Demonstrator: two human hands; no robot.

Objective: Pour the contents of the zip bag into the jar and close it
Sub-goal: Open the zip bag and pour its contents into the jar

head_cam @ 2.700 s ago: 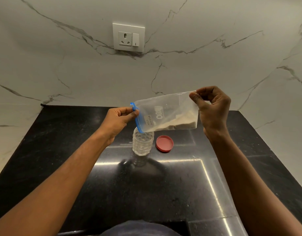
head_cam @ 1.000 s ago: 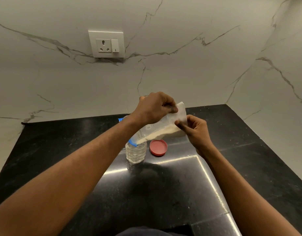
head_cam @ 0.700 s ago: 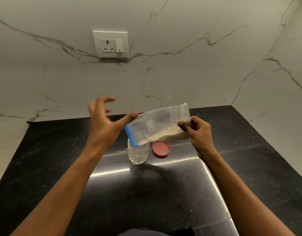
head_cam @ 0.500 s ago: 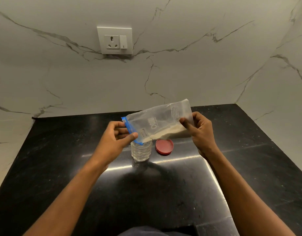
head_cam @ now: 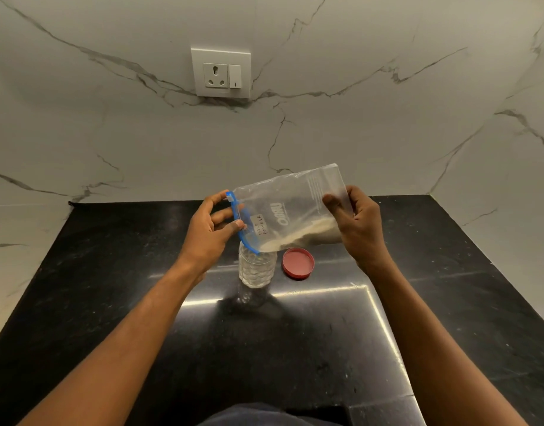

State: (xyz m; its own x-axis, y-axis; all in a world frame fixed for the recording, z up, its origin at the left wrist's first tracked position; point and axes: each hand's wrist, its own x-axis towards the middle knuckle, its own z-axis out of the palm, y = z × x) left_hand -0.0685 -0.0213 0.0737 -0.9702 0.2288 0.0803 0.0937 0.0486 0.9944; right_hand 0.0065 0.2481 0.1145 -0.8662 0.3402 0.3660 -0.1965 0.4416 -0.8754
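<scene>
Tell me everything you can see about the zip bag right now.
The zip bag is clear plastic with a blue zip strip, white printing and a small handwritten label. It is held in the air, tilted with the zip end down over the open jar. Pale powder lies along its lower edge toward that mouth. The left hand pinches the zip end; the right hand grips the raised closed end.

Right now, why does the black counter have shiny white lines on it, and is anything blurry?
Head view: the glossy counter mirrors a light as bright glare streaks; the jar reflects darkly beneath itself; the wide lens bends the walls; hands, zip bag and lid look sharp.
</scene>
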